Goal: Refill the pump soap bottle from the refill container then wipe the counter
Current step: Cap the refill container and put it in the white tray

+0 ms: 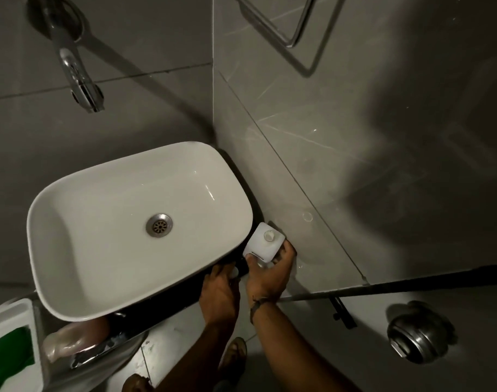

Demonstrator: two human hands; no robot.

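Note:
A white square bottle (265,243) stands on the dark counter (185,295) in the corner between the basin and the tiled wall. Its round neck on top is uncovered, with no pump in it. My right hand (271,271) grips the bottle's near side from below. My left hand (219,288) is just left of it at the counter's edge, its fingers curled round a small white cap-like piece (235,272). I cannot tell whether this is the pump bottle or the refill container.
A white vessel basin (57,199) with a metal drain (159,224) fills the counter's left side, under a chrome wall tap (81,83). At lower left are a white box with something green (9,352) and a plastic-wrapped pinkish thing (71,339). A round metal fitting (414,339) sits at lower right.

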